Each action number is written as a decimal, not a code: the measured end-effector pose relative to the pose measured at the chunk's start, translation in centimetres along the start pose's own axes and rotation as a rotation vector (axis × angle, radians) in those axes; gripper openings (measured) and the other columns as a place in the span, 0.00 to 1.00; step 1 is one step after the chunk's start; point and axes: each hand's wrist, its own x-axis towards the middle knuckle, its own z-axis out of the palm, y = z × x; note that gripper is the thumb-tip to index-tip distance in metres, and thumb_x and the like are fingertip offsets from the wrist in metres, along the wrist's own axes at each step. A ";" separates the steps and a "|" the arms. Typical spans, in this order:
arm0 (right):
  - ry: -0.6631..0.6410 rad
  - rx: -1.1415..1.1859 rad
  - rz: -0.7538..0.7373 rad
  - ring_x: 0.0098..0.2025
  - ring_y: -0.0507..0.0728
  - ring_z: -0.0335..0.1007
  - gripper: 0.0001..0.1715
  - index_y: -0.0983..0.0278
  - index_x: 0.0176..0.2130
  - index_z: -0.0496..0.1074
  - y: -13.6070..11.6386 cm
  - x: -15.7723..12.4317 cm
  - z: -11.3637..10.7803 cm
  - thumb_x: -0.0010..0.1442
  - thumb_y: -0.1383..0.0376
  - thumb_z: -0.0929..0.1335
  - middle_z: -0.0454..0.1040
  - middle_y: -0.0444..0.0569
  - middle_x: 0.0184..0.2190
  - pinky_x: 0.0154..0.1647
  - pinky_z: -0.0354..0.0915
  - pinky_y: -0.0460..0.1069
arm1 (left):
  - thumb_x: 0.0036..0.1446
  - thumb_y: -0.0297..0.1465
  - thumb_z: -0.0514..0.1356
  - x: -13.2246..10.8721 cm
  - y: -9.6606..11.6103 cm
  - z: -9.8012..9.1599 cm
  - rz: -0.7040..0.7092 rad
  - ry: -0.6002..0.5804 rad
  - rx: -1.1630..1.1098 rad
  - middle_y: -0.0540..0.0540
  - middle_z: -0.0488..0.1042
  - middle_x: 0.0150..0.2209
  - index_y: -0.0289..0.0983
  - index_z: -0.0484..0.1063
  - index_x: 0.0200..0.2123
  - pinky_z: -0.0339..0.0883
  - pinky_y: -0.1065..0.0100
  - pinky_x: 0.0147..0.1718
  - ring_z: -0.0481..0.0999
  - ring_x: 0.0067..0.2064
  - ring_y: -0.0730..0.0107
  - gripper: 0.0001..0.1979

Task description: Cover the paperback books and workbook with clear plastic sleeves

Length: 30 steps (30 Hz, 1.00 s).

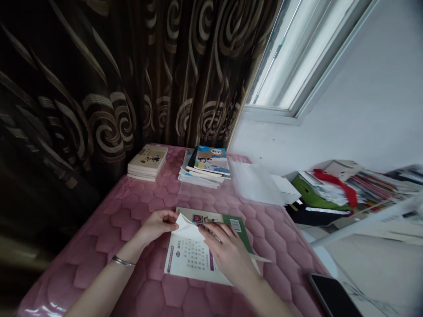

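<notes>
A book or magazine (pixel 185 268) with a green strip, a barcode and printed characters lies flat on the pink padded cover. Over its upper left part is a folded piece of white paper (pixel 187 228). My left hand (pixel 158 228), a silver bangle at its wrist, pinches the paper's left corner between thumb and fingers. At the paper's right end, my right hand (pixel 228 251) has its curled fingers closed on the edge. Something thin and dark shows between those fingers; I cannot make out its kind. A pale pointed tip (pixel 262 258) sticks out beyond this hand.
Behind the hands are a stack of beige books (pixel 148 160), a pile of mixed books (pixel 211 165) and a clear plastic sheet (pixel 254 182). A phone (pixel 333 295) lies at the right edge. Papers and a green folder (pixel 313 193) fill a shelf beyond. A patterned curtain (pixel 165 75) hangs behind.
</notes>
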 end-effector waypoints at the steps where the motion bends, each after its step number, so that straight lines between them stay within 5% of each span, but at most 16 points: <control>1: 0.007 0.027 0.015 0.47 0.58 0.66 0.21 0.61 0.50 0.71 -0.1 0.1 0.1 0.59 0.75 0.64 0.74 0.50 0.48 0.48 0.64 0.54 | 0.32 0.32 0.72 -0.1 0.1 0.0 0.000 -0.005 0.009 0.51 0.74 0.26 0.34 0.76 0.32 0.61 0.70 0.33 0.70 0.30 0.73 0.19; 10: 0.023 0.099 0.078 0.43 0.59 0.69 0.24 0.57 0.52 0.69 -1.3 1.8 0.6 0.57 0.74 0.66 0.74 0.50 0.47 0.44 0.65 0.55 | 0.32 0.32 0.72 -0.1 0.0 0.0 0.009 -0.018 0.008 0.51 0.74 0.26 0.33 0.77 0.29 0.60 0.71 0.32 0.70 0.30 0.74 0.17; 18: 0.073 0.320 0.230 0.39 0.56 0.70 0.06 0.61 0.34 0.70 -2.4 3.1 1.9 0.57 0.71 0.69 0.74 0.46 0.36 0.40 0.65 0.51 | 0.32 0.36 0.72 -0.3 0.2 0.2 0.007 -0.060 -0.014 0.51 0.75 0.26 0.33 0.76 0.28 0.60 0.71 0.33 0.70 0.30 0.73 0.18; 23: 0.033 0.328 0.272 0.36 0.56 0.70 0.10 0.62 0.29 0.67 -2.9 3.3 2.1 0.52 0.72 0.72 0.71 0.44 0.32 0.38 0.63 0.50 | 0.44 0.46 0.66 -0.4 0.2 0.3 0.041 -0.109 0.064 0.51 0.73 0.23 0.33 0.75 0.25 0.58 0.71 0.31 0.67 0.27 0.74 0.20; 30: -0.004 0.399 0.296 0.36 0.54 0.70 0.13 0.61 0.28 0.67 -3.4 2.6 2.0 0.49 0.72 0.74 0.72 0.42 0.33 0.41 0.61 0.51 | 0.44 0.45 0.65 -0.6 0.5 0.4 0.032 -0.157 0.077 0.51 0.73 0.23 0.33 0.74 0.24 0.61 0.71 0.32 0.68 0.27 0.72 0.18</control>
